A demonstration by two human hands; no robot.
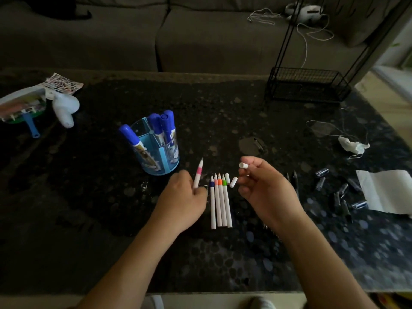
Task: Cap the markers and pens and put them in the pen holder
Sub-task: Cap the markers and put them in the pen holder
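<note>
Left hand (185,195) fingers grip pink-banded pen (198,175), right hand (267,190) at 3 o'clock pinches white cap (243,165); skewed meeting could drop cap onto worktop (223,108).

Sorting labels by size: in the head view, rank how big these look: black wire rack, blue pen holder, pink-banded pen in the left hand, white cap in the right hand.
1. black wire rack, though it is farthest away
2. blue pen holder
3. pink-banded pen, lower end hidden by the left hand
4. white cap
</note>
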